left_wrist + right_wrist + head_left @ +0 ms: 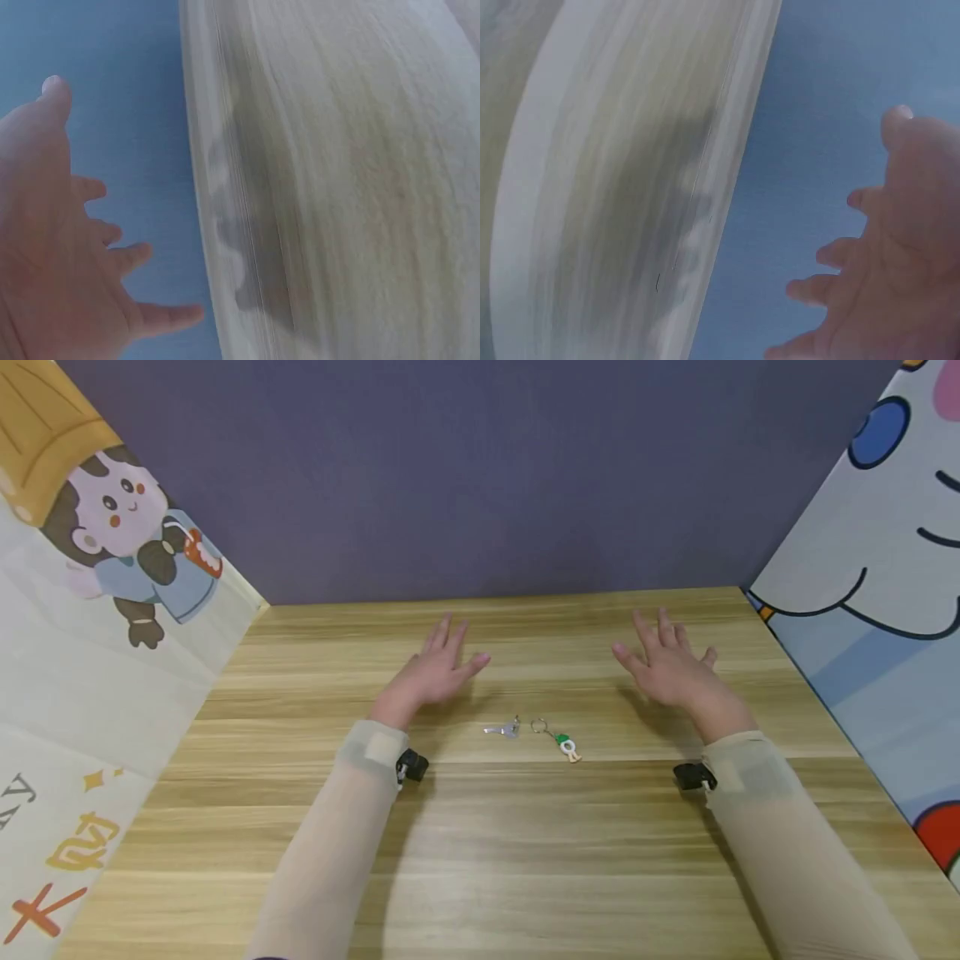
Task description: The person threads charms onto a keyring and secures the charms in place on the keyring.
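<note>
A small silver key [504, 729] lies flat on the wooden table, its blade pointing left. Just right of it is a keychain [567, 747] with a metal ring [539, 726] and a green-and-white charm. My left hand [435, 675] hovers above the table, up and left of the key, fingers spread and nothing held. Opposite it, my right hand [670, 668] is also raised with spread fingers, up and right of the keychain. Both wrist views show an empty palm, the left hand [64, 247] and the right hand [904, 262], over the table's far edge.
The wood-grain table [525, 860] meets a dark blue-purple panel [480, 477] at the back. Cartoon-printed sheets flank it, one on the left [97, 693] and one on the right [885, 677]. A small black wrist camera [412, 766] sits on the left sleeve, another camera [694, 776] on the right.
</note>
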{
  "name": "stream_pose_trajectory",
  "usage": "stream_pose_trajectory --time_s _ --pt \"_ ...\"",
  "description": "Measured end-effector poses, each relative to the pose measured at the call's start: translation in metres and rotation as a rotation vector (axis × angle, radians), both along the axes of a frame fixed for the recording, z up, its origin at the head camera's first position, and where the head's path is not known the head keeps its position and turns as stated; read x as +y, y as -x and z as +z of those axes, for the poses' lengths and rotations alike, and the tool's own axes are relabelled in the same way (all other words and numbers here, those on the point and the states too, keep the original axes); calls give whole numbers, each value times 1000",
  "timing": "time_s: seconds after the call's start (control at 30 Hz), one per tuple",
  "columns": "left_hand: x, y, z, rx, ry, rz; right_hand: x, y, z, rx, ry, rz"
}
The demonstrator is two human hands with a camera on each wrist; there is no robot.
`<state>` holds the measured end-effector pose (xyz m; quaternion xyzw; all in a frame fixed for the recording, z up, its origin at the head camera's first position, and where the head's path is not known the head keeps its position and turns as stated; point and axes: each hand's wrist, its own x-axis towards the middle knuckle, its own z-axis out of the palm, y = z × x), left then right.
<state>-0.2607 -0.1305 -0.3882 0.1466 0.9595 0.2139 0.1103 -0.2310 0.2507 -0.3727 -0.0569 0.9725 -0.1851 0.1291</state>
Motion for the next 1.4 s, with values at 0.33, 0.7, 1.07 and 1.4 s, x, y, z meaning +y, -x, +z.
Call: stream_pose_trajectory --time_s 0.33,0.7,1.07,1.4 --pt "0 -5 -5 29 -198 -56 -1 -1 -3 10 66 110" --pt "5 -6 -22 -3 -232 -190 -10 -3 -25 4 242 179" --pt "12 -14 -26 -186 -295 -317 -34 -17 -34 7 326 255" --pt "17 -22 -26 -216 -251 -379 -60 -17 -48 -53 376 432"
